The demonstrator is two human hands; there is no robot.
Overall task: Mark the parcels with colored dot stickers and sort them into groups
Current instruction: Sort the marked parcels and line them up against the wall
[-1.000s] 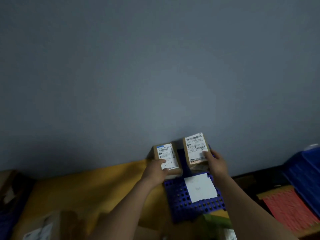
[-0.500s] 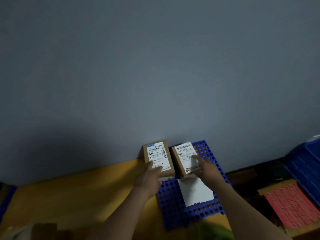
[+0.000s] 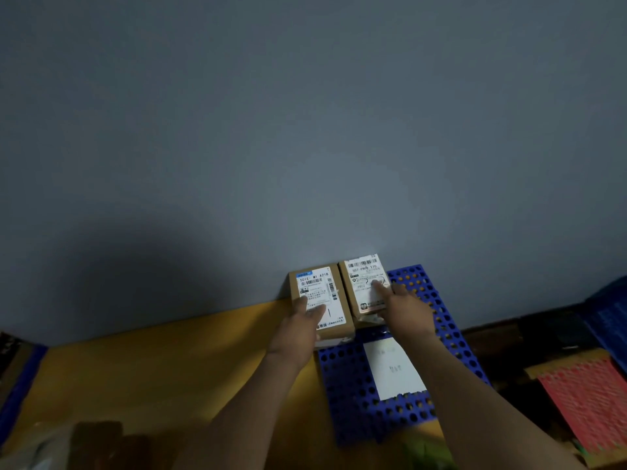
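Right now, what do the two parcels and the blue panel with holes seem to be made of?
Left parcel: matte brown cardboard, judging by its dull tan faces, with a white printed paper label. Right parcel: the same. Blue panel: probably moulded plastic, given its even colour and regular round holes.
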